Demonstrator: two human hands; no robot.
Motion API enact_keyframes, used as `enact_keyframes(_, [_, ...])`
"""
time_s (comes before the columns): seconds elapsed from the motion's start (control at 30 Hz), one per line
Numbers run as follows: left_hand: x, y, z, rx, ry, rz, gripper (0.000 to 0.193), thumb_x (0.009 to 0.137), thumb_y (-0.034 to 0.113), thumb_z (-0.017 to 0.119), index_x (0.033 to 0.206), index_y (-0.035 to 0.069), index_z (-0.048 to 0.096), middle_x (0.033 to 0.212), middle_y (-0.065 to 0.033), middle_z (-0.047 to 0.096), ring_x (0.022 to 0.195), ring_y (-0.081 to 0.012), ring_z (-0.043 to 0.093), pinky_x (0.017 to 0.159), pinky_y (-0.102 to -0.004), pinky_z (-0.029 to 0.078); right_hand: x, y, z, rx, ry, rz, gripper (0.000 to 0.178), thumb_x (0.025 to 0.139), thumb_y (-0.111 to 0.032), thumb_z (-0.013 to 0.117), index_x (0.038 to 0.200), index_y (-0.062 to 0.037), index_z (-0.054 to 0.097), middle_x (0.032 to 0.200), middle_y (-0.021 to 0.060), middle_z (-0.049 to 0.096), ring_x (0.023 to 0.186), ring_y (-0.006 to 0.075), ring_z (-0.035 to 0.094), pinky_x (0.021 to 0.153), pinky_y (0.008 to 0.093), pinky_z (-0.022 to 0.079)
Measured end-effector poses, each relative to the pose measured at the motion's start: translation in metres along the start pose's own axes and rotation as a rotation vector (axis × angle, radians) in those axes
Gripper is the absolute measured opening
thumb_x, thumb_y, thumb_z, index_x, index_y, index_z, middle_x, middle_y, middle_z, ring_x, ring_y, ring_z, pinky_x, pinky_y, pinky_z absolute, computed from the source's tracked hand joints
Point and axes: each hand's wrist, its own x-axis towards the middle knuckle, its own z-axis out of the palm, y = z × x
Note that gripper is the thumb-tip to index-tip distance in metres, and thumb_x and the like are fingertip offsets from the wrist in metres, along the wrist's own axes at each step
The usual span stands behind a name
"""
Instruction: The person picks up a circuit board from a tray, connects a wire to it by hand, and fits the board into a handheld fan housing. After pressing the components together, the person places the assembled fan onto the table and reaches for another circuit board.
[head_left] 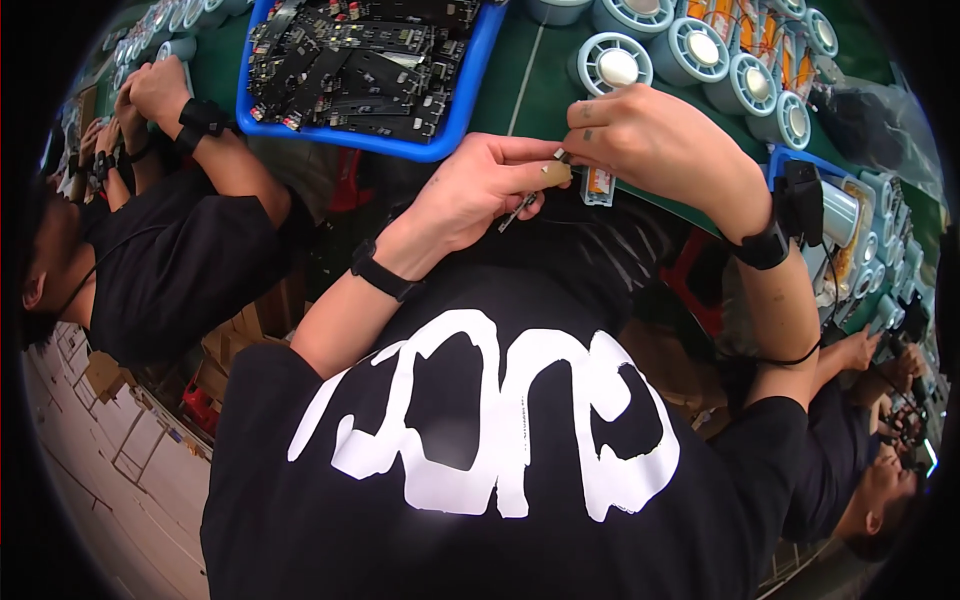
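Observation:
My left hand (485,190) is closed around a narrow dark circuit board (516,213), whose lower end sticks out below the fingers. Close against its fingertips, my right hand (625,130) is pinched together; whatever lies between those fingers is too small and covered to make out. Just beneath the right hand, at the table's edge, is a light-blue housing with an orange part (598,186) in it.
A blue tray (425,150) heaped with black circuit boards stands at the upper left. Several light-blue round fan-like housings (692,50) crowd the upper right of the green table (530,85). A blue bin (790,155) sits at right. Co-workers sit on both sides.

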Motion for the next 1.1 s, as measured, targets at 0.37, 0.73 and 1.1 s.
enact_keyframes(0.37, [0.001,-0.008,0.005,-0.207,-0.012,0.127,0.035,0.099,0.007,0.065,0.132,-0.002,0.059,0.101,-0.0080,0.068,0.072,-0.0114,0.060,0.063,-0.0244,0.048,-0.002,-0.008,-0.009,0.007,0.078,0.130,0.016,0.080,-0.008,0.071,0.095,-0.0026,0.070,0.084,0.0079,0.062,0.074,0.0262,0.066,0.064,0.0352,0.054])
enact_keyframes(0.73, [0.002,-0.039,0.041,-0.319,0.109,0.469,0.032,0.096,0.001,0.066,0.126,-0.003,0.053,0.109,-0.0063,0.065,0.094,-0.0117,0.063,0.080,-0.0261,0.053,-0.006,-0.101,0.037,0.151,0.753,0.851,0.033,0.077,0.000,0.078,0.109,-0.0032,0.069,0.088,0.0084,0.065,0.069,0.0215,0.066,0.060,0.0315,0.053])
enact_keyframes(1.1, [0.003,-0.027,0.027,0.453,0.006,0.718,0.039,0.088,-0.003,0.067,0.126,0.003,0.065,0.115,-0.0101,0.062,0.104,-0.0216,0.061,0.086,-0.0324,0.053,-0.017,-0.122,0.050,0.448,0.861,1.124,0.062,0.080,0.012,0.065,0.140,-0.0007,0.054,0.116,0.0106,0.063,0.088,0.0112,0.063,0.070,0.0221,0.052])
